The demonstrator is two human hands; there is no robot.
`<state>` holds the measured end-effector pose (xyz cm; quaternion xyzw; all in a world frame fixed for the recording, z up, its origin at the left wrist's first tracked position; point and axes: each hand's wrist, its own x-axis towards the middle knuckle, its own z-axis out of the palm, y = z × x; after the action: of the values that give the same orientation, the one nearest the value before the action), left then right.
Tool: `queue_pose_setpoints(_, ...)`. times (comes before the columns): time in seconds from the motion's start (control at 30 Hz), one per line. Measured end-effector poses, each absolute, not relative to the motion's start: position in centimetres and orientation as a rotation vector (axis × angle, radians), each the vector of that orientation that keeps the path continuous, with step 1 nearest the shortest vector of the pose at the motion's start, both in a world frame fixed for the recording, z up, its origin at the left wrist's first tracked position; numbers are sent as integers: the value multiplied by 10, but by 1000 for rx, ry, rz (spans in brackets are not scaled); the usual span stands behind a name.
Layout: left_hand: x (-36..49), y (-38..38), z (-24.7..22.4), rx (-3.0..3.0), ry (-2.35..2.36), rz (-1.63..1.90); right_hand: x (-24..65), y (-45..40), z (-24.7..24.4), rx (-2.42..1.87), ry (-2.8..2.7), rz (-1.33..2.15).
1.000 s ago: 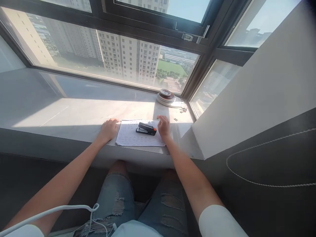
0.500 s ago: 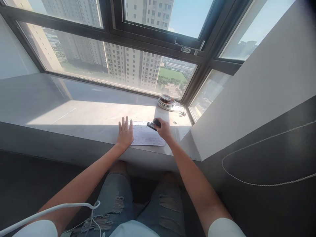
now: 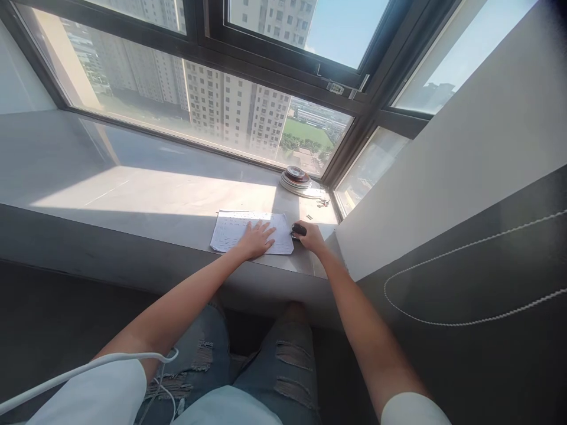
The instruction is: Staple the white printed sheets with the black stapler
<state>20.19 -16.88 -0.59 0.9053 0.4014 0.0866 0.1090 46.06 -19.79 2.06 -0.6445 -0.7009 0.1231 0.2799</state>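
Note:
A stack of written paper sheets (image 3: 230, 233) lies on the sill near its front edge. My left hand (image 3: 256, 239) rests flat on the right half of the sheets, fingers spread. Just off the right edge of the paper, my right hand (image 3: 312, 238) is closed around a small black stapler (image 3: 299, 229), which sits low at the sill; the fingers hide part of it. Two small dark strips (image 3: 309, 216), perhaps staples, lie on the sill beyond my right hand.
A stack of round reels or dishes (image 3: 296, 179) stands at the window corner, with small metal bits (image 3: 323, 202) beside it. The wall (image 3: 425, 177) closes the sill on the right. A beaded cord (image 3: 385, 289) hangs there, and a white cable (image 3: 88, 369) crosses my left arm.
My left hand has slid right from the paper's left edge onto the sheets. My right hand has carried the stapler right and down, off the paper. The view has shifted slightly.

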Motion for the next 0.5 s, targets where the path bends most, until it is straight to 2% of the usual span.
queue_pose_setpoints(0.27,198,-177,3,2757,903,260,448,-182,44,-1708,-1995,560)
queue_pose_setpoints(0.5,198,-175,0,2798,840,235,422,-161,47,-2068,-2022,316)
